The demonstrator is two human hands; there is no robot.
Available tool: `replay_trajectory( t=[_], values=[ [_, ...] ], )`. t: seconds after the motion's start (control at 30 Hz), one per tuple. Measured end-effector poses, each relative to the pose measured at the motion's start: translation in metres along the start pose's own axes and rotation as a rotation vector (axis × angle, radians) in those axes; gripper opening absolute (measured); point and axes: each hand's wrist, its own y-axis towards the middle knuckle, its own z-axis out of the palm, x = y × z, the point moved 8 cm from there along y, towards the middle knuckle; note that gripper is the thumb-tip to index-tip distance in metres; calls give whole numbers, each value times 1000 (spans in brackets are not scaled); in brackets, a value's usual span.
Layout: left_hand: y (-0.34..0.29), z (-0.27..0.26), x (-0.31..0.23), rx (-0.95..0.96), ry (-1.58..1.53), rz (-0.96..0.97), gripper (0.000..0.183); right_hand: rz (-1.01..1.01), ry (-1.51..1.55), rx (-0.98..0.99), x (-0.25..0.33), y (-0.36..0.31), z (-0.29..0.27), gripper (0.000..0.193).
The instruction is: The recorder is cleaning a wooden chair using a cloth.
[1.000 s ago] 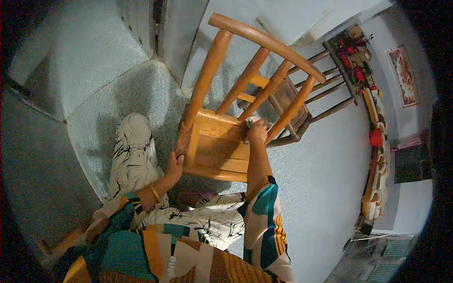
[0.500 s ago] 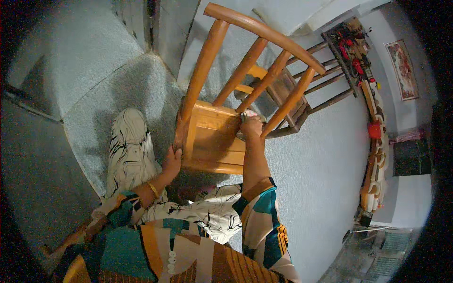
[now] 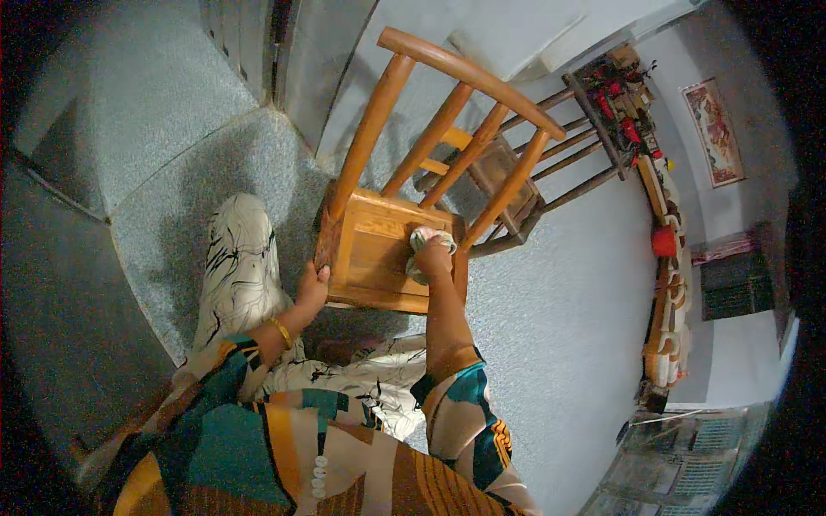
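Grasping one bunched cloth, the right hand is at the right of one wooden chair with four back uprights, the left hand grips that chair's left edge, and one darker chair stands farther right.

Patchwork shirt, black-streaked white trousers, gold bracelet

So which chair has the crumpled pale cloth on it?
The orange-brown wooden chair, where the right hand holds the cloth; the dark-brown wooden chair stands farther back.
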Motion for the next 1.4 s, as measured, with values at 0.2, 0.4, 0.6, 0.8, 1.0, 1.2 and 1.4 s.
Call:
replay_trajectory(
  t=[0.2, 0.4, 0.6, 0.8, 1.0, 1.2, 1.4],
  values=[
    [5, 0, 7, -61, 27, 26, 33, 115, 346, -93, -25, -25, 37, 64],
    [15, 5, 18, -142, -34, 92, 31, -286, 200, -4, 26, -74, 34, 57],
    [14, 1, 19, -223, -82, 150, 30, -534, 81, 39, 103, -123, 46, 70],
    [4, -4, 2, -126, -55, 96, 32, -325, 146, -135, 88, -83, 18, 68],
    [8, -1, 13, -140, -130, 156, 34, -61, 45, -292, 21, -5, 5, 75],
    [8, 3, 18, -55, -39, 134, 42, -47, 129, -178, -5, 24, -24, 73],
    [0, -4, 8, -69, 5, 44, 48, -98, 268, -107, -4, 20, -26, 78]
  ],
)
